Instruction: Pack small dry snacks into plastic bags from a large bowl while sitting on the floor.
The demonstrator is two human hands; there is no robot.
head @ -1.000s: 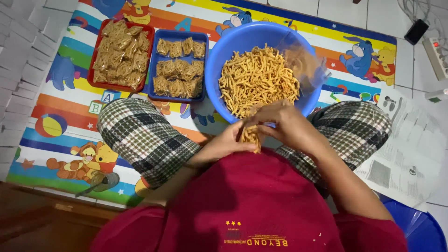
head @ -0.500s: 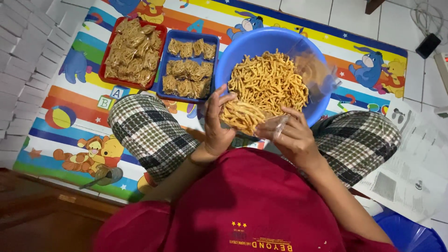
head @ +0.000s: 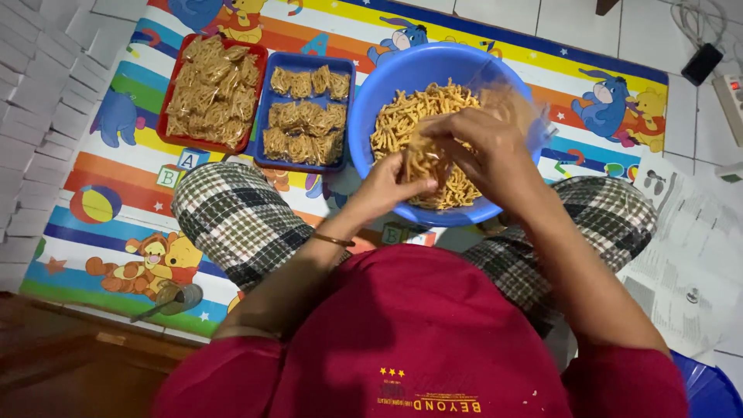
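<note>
From where I'm watching, the left hand pinches a bunch of fried noodle sticks over the blue bowl while the right hand grips a clear bag, so I'd keep both low over the bowl, catching spills.

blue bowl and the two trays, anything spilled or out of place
Nothing stands out. The snack sticks stay inside the blue bowl, and the packets lie within the red tray and blue tray. No spill shows on the mat.
</note>
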